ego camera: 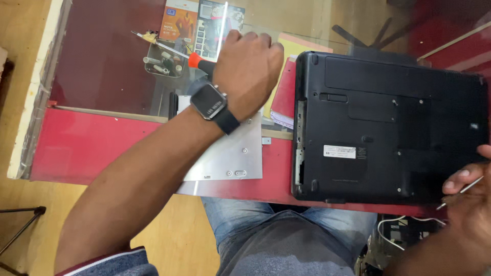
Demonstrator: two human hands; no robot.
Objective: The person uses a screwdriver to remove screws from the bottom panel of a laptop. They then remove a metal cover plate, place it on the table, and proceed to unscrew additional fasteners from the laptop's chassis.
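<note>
Laptop (388, 128) laid upside down on red counter (92, 148), right half. Left hand (249, 71) fisted around screwdriver (197, 61), orange-and-black handle gripped, shaft aimed at small tray (163, 64) of screws on glass. Silver drive (230, 153) lain under left wrist, just beside laptop. Right hand (468, 204) at laptop's near right corner, thin metal pick (460, 191) pinched between fingertips

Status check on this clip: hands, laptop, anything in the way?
Left hand gripping screwdriver, over the glass. Right hand at laptop edge, pinching thin metal pin. Laptop upside down. Silver drive lies beside it.
</note>
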